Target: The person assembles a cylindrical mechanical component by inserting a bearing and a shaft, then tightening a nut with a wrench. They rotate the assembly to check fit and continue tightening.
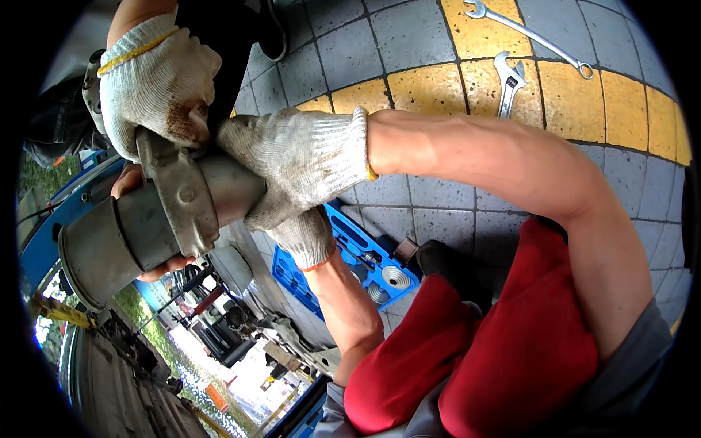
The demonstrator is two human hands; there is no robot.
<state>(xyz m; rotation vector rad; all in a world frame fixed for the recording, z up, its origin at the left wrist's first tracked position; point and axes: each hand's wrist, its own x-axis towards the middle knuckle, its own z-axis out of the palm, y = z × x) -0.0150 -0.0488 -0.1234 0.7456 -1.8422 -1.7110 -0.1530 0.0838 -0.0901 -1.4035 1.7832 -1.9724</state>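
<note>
Gripping narrow end of grey metal pipe (150, 223), at left of view, with gloved right hand (296, 157); cannot tell gloved left hand's (307, 241) grip (partly hidden behind right). Hemmed in by co-worker's gloved hand (161, 80) at pipe's bracket (182, 193). Below, partly covered by left forearm (347, 306): open blue tool case (358, 232). Near top: combination wrench (533, 34), adjustable wrench (509, 84), lying on grey-and-yellow tiled floor (416, 33). Lower left: bright machinery clutter (234, 328)
</note>
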